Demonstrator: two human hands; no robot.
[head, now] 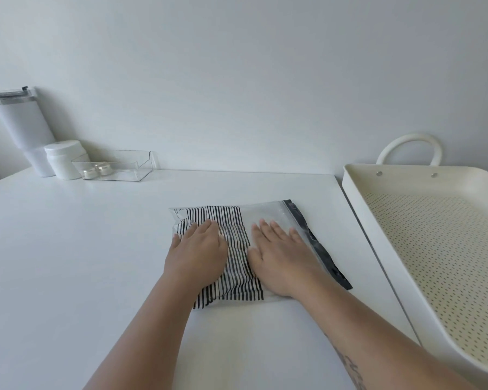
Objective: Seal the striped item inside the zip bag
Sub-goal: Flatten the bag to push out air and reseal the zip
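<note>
- Clear plastic lay flat near the middle of the white bench (pixel 68 249): the zip bag (pixel 268 218), with the striped item (pixel 237 263) already inside it, filling the left part.
- The step in hand looked like pressing the air out, flattening the bag before closing.
- Left hand (pixel 197 249) was spread open, palm down on the striped item, gripping nothing.
- Right hand (pixel 279 257) was open too, fingers flat on the clear part of the bag, just short of the black zip strip (pixel 316 243) at the right edge.
- Whether that strip was already closed, I could not tell.
- Next move, by my reckoning: pinch the strip at one end and run along its whole length.
</note>
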